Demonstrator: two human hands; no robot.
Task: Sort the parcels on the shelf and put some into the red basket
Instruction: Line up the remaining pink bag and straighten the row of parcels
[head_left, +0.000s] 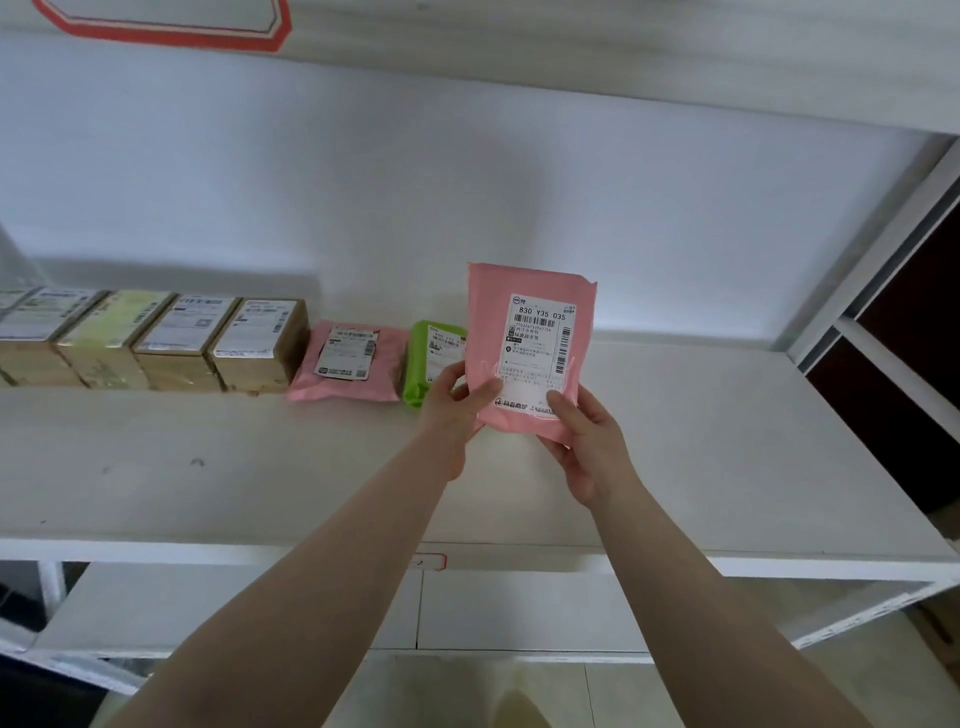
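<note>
A pink parcel bag (488, 312) with a white shipping label stands upright above the shelf, held at its lower edge by both hands. My left hand (452, 410) grips its bottom left corner and my right hand (584, 441) grips the bottom right. Behind it on the white shelf (727, 441) lie a green parcel (428, 358) and a second pink parcel bag (350, 361). To their left runs a row of several brown cardboard boxes (254, 343) with labels on top. The red basket is not in view.
The shelf's back wall is white. An upright frame post (883, 249) closes the shelf on the right, with dark panels beyond it. A lower shelf (519, 613) shows under the front edge, which carries a small red-bordered tag (423, 561).
</note>
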